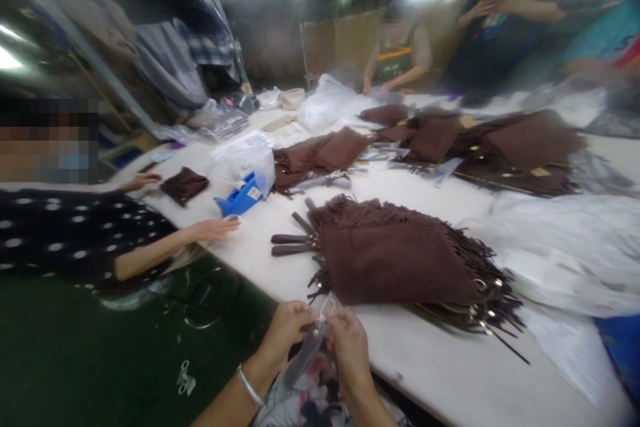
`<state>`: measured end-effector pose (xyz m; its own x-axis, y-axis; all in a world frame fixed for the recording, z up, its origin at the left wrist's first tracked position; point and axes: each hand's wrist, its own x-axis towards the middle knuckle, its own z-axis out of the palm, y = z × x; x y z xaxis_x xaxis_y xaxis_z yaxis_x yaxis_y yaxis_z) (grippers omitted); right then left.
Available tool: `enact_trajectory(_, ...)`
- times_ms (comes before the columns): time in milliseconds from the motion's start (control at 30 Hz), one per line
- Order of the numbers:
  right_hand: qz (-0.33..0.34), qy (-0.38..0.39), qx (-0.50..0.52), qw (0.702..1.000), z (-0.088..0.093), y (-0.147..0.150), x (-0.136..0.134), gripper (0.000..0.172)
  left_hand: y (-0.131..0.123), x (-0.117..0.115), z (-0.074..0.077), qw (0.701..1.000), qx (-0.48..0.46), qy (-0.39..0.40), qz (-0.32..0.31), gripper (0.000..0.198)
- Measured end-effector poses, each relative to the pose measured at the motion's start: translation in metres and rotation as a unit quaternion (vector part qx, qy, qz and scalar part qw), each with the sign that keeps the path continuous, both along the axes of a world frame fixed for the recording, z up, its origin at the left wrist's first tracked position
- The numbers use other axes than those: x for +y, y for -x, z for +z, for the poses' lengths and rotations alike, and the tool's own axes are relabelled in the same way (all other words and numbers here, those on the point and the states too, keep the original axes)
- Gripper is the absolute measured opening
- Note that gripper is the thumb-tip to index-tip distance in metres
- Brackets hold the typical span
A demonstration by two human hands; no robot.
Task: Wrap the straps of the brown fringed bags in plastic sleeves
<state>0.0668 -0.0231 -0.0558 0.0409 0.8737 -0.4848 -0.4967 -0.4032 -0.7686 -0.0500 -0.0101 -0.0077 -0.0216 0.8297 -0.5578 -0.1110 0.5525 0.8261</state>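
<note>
My left hand point(285, 335) and my right hand point(351, 345) are close together at the table's near edge, fingers pinched. Between them they grip a small clear plastic piece point(311, 347) with a white loop point(328, 307) on top; its exact kind is hard to make out. Just beyond my fingers lies a stack of dark brown fringed bags point(395, 260), with short straps pointing left and metal rings and zippers on the right. Neither hand touches the stack.
On the white table point(265, 273), a co-worker's hand point(215, 229) rests near a blue tape dispenser point(245, 195). More brown bags point(530, 147) lie farther back. White plastic sheeting point(570, 247) covers the right side. Scraps point(186, 379) lie on the green floor.
</note>
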Motion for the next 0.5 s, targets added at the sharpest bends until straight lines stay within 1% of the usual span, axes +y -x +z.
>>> enact_trajectory(67,0.003,-0.002,0.015,1.0,0.001,0.0,0.0,0.041,0.007,0.006,-0.002,0.993,-0.095,0.067,-0.02,0.012)
enact_trajectory(100,0.004,-0.005,0.024,1.0,0.001,-0.001,-0.001,0.041,0.01,0.009,-0.004,0.987,-0.127,0.094,-0.033,0.011)
enact_trajectory(167,0.006,-0.011,0.043,0.999,0.003,-0.002,-0.001,0.041,0.014,0.013,-0.009,0.975,-0.166,0.137,-0.057,0.01)
enact_trajectory(267,0.011,-0.01,0.088,0.996,0.005,-0.005,-0.001,0.04,0.017,0.017,-0.016,0.959,-0.196,0.189,-0.072,0.011)
enact_trajectory(367,0.023,-0.009,0.126,0.992,0.005,-0.008,-0.001,0.039,0.016,0.015,-0.02,0.947,-0.224,0.218,-0.074,0.011)
enact_trajectory(500,0.031,-0.006,0.14,0.99,0.006,-0.01,-0.001,0.037,0.013,0.007,-0.02,0.936,-0.272,0.218,-0.059,0.014)
